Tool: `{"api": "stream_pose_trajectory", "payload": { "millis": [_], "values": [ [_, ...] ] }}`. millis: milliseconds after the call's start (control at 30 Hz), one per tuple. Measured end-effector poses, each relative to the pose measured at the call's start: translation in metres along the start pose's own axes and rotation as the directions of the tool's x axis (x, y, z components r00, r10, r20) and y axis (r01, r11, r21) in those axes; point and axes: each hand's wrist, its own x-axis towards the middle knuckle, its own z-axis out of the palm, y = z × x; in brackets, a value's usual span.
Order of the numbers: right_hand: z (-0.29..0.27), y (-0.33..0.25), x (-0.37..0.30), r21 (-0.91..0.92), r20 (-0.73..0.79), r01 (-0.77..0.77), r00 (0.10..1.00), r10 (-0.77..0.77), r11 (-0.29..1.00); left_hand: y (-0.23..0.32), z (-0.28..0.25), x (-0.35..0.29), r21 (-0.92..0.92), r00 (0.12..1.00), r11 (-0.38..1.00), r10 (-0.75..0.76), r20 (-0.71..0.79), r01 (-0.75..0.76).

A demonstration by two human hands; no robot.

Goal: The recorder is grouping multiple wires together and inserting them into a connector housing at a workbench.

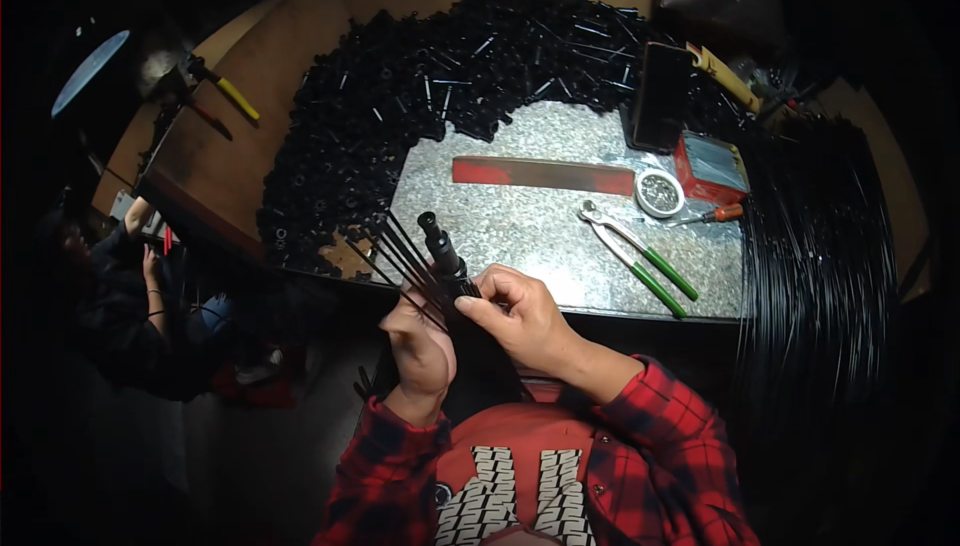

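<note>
In front of my chest, at the near edge of the stone-patterned worktop (540, 246), I hold a black stepped tube (441, 246) upright, leaning slightly to the left. My right hand (530, 321) is closed on its lower part, the thumb pressed against its side. My left hand (422, 351) is closed around several thin black rods (405, 261), which fan up and to the left beside the tube. The lower ends of tube and rods are lost in shadow between my hands.
A pile of small black parts (480, 66) curves round the back and left. Green-handled pincers (640, 261), a red flat bar (540, 175), a white bowl (660, 193), a red box (712, 171) and a screwdriver (722, 214) lie right. Long black rods (820, 246) overhang the right edge. Another person (130, 296) sits left.
</note>
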Motion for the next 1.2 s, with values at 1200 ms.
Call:
{"api": "stream_pose_trajectory", "payload": {
  "millis": [1200],
  "values": [
    [0.015,0.011,0.016,0.058,-0.029,-0.062,0.998,0.064,0.996,-0.001,0.013,-0.002,0.545,0.977,0.812,0.204,0.068,-0.208]
  ]
}}
